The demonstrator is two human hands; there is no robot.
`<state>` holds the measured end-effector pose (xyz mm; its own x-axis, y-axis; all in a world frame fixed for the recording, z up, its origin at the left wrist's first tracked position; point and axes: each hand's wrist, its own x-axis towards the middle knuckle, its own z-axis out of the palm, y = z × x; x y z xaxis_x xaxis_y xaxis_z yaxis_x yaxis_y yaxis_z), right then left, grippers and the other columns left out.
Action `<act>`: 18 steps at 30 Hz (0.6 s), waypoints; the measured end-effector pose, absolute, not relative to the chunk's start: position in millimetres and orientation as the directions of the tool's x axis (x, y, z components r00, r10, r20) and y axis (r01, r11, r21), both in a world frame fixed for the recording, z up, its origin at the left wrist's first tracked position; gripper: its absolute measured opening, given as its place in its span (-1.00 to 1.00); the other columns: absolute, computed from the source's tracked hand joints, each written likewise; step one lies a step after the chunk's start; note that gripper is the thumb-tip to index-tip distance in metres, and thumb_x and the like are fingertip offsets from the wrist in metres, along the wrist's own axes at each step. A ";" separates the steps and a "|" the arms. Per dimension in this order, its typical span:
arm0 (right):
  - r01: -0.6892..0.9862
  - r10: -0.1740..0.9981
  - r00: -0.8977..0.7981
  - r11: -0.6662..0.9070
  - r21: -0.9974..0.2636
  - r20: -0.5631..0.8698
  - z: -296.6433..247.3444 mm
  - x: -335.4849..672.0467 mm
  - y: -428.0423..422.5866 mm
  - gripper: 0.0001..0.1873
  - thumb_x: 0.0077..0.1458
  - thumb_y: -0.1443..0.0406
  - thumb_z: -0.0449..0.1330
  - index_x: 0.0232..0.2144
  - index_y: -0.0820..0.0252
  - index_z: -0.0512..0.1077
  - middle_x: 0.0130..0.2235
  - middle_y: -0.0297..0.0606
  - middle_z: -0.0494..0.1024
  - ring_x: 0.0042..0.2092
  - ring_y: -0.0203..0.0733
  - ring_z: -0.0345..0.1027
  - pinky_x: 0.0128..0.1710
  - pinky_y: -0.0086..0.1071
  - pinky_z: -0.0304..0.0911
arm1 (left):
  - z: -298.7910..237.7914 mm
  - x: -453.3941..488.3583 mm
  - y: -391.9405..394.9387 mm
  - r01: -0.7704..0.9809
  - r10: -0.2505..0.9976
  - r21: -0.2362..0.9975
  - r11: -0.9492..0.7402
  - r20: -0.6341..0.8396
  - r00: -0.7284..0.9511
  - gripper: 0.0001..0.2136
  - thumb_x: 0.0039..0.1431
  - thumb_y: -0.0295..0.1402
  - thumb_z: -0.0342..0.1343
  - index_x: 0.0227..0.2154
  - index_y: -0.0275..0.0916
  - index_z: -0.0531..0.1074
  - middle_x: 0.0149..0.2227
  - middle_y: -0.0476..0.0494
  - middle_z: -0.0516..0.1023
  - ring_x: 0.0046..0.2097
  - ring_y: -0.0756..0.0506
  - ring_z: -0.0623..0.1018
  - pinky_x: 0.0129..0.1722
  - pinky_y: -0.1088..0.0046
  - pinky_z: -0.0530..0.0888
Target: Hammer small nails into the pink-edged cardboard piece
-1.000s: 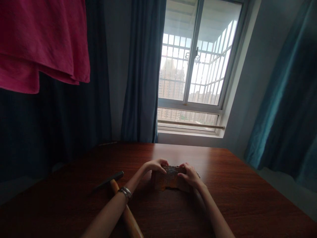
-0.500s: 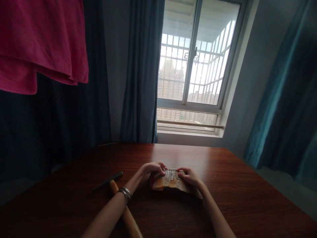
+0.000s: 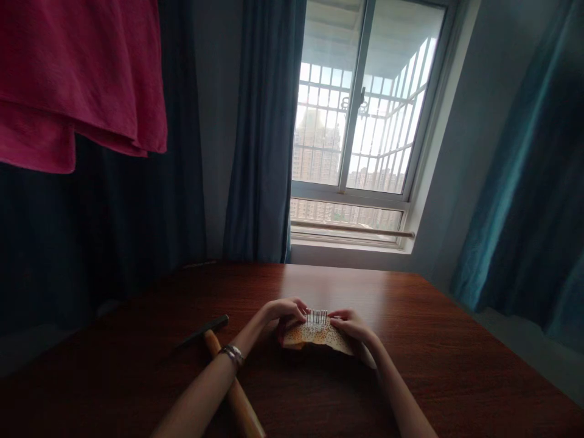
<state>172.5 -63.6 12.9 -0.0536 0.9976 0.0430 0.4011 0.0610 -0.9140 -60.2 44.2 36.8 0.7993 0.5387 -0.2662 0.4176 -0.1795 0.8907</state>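
Observation:
A pale, rough-edged piece of wood [image 3: 314, 333], dotted with small dark holes, lies on the table in front of me. Several nails [image 3: 318, 316] stand upright in a row along its far side. My left hand [image 3: 288, 309] grips the wood at the left end of that row, its fingers curled. At the right end, my right hand [image 3: 349, 322] holds the wood with thumb and fingers closed together. The fingertips are too small to show whether they also touch the end nails. Beneath my left forearm rests a hammer [image 3: 241, 404] with a wooden handle and dark metal head.
The brown wooden table [image 3: 401, 340] stretches toward a barred window [image 3: 347, 152]. Blue curtains [image 3: 262, 152] hang on both sides. Pink cloth [image 3: 82, 79] hangs at the upper left.
The view has shifted very slightly. Both hands stay at the ends of the nail row, and the wood and hammer lie where they were.

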 end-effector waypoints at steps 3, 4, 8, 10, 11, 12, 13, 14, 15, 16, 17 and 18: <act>0.369 0.999 -0.014 0.033 -0.929 0.030 9.3 176.6 -61.8 -0.60 -0.24 0.18 0.27 -0.30 0.29 0.55 -0.40 -0.19 0.59 -0.34 -0.14 0.41 -0.31 -0.32 0.29 | 30.4 -56.9 50.0 0.387 0.540 0.891 -0.236 -0.211 0.815 -0.63 -0.31 -0.37 0.23 -0.30 -0.32 0.51 -0.37 -0.08 0.54 -0.33 -0.09 0.49 -0.33 0.48 0.38; 0.367 0.999 0.004 0.033 -0.930 0.036 9.0 180.0 -62.0 -0.62 -0.25 0.18 0.27 -0.32 0.28 0.55 -0.40 -0.19 0.59 -0.34 -0.13 0.42 -0.32 -0.32 0.29 | 29.0 -55.8 52.0 0.367 0.555 0.895 -0.252 -0.176 0.813 -0.62 -0.29 -0.36 0.22 -0.27 -0.33 0.50 -0.34 -0.10 0.54 -0.30 -0.10 0.49 -0.30 0.47 0.39; 0.361 0.989 0.128 0.026 -0.932 0.077 10.2 208.7 -67.0 -0.66 -0.29 0.18 0.28 -0.40 0.27 0.56 -0.39 -0.15 0.60 -0.32 -0.07 0.43 -0.32 -0.30 0.31 | 28.2 -54.0 59.7 0.420 0.712 0.844 -0.333 -0.067 0.699 -0.57 -0.20 -0.31 0.16 -0.18 -0.37 0.45 -0.20 -0.21 0.52 -0.16 -0.17 0.48 -0.19 0.41 0.40; 0.354 0.973 0.211 0.018 -0.935 0.099 10.5 232.7 -72.1 -0.64 -0.29 0.17 0.27 -0.40 0.30 0.56 -0.39 -0.10 0.60 -0.33 -0.05 0.45 -0.34 -0.29 0.33 | 29.5 -55.5 61.1 0.514 0.770 0.772 -0.374 -0.050 0.636 -0.51 -0.15 -0.27 0.14 -0.09 -0.39 0.40 -0.09 -0.28 0.47 -0.08 -0.21 0.45 -0.11 0.37 0.37; 0.350 0.961 0.255 0.013 -0.937 0.109 10.5 246.7 -75.4 -0.63 -0.28 0.17 0.26 -0.40 0.32 0.56 -0.39 -0.08 0.60 -0.34 -0.04 0.46 -0.35 -0.28 0.34 | 30.0 -56.7 60.8 0.550 0.774 0.736 -0.395 -0.056 0.631 -0.46 -0.13 -0.23 0.13 -0.03 -0.38 0.35 -0.03 -0.30 0.43 -0.03 -0.22 0.42 -0.06 0.35 0.35; 0.347 0.945 0.303 0.008 -0.938 0.120 10.3 261.7 -79.3 -0.61 -0.28 0.16 0.24 -0.39 0.34 0.55 -0.40 -0.06 0.60 -0.35 -0.04 0.46 -0.36 -0.28 0.34 | 30.3 -57.9 59.6 0.581 0.763 0.699 -0.417 -0.078 0.641 -0.40 -0.11 -0.19 0.13 0.03 -0.36 0.29 0.04 -0.31 0.37 0.03 -0.24 0.38 0.00 0.32 0.31; 0.347 0.925 0.355 0.002 -0.938 0.133 10.3 277.3 -83.6 -0.61 -0.28 0.15 0.23 -0.40 0.35 0.55 -0.42 -0.04 0.59 -0.36 -0.03 0.47 -0.37 -0.27 0.35 | 30.1 -58.8 57.7 0.607 0.741 0.659 -0.444 -0.111 0.662 -0.33 -0.11 -0.12 0.13 0.09 -0.34 0.22 0.10 -0.32 0.30 0.10 -0.25 0.32 0.05 0.30 0.25; 0.352 0.900 0.410 -0.005 -0.936 0.149 10.4 293.4 -88.5 -0.62 -0.30 0.16 0.24 -0.44 0.36 0.54 -0.44 -0.03 0.59 -0.37 -0.01 0.47 -0.39 -0.26 0.35 | 29.6 -59.3 55.3 0.633 0.715 0.614 -0.472 -0.153 0.682 -0.25 -0.13 -0.05 0.13 0.13 -0.31 0.16 0.16 -0.31 0.22 0.16 -0.28 0.23 0.10 0.26 0.19; 0.361 0.869 0.465 -0.012 -0.933 0.168 10.7 309.5 -93.7 -0.64 -0.32 0.16 0.23 -0.48 0.35 0.54 -0.46 -0.02 0.59 -0.38 0.00 0.47 -0.40 -0.26 0.36 | 28.7 -59.3 52.6 0.657 0.691 0.564 -0.500 -0.198 0.695 -0.17 -0.18 0.03 0.14 0.16 -0.29 0.11 0.21 -0.31 0.12 0.21 -0.30 0.13 0.14 0.22 0.12; 0.375 0.835 0.517 -0.022 -0.927 0.189 11.3 325.5 -99.3 -0.68 -0.35 0.18 0.23 -0.52 0.34 0.53 -0.48 -0.02 0.58 -0.39 0.01 0.47 -0.40 -0.25 0.36 | 27.7 -58.8 49.9 0.682 0.672 0.509 -0.525 -0.243 0.699 -0.07 -0.26 0.09 0.16 0.18 -0.27 0.06 0.25 -0.30 0.02 0.25 -0.34 0.01 0.17 0.17 0.05; 0.395 0.793 0.568 -0.031 -0.918 0.218 12.0 341.1 -105.3 -0.72 -0.36 0.20 0.22 -0.57 0.32 0.52 -0.49 -0.02 0.58 -0.39 0.02 0.47 -0.40 -0.24 0.37 | 26.6 -57.8 47.3 0.705 0.662 0.455 -0.545 -0.282 0.694 0.01 -0.34 0.14 0.18 0.20 -0.24 0.00 0.27 -0.31 -0.09 0.26 -0.37 -0.09 0.18 0.11 0.00; 0.420 0.750 0.613 -0.043 -0.906 0.249 12.9 356.2 -111.4 -0.76 -0.38 0.21 0.21 -0.62 0.30 0.50 -0.51 -0.01 0.57 -0.40 0.04 0.47 -0.40 -0.22 0.37 | 25.8 -56.6 45.0 0.723 0.657 0.407 -0.558 -0.315 0.685 0.09 -0.42 0.17 0.19 0.22 -0.22 -0.05 0.29 -0.31 -0.19 0.27 -0.41 -0.18 0.18 0.06 -0.04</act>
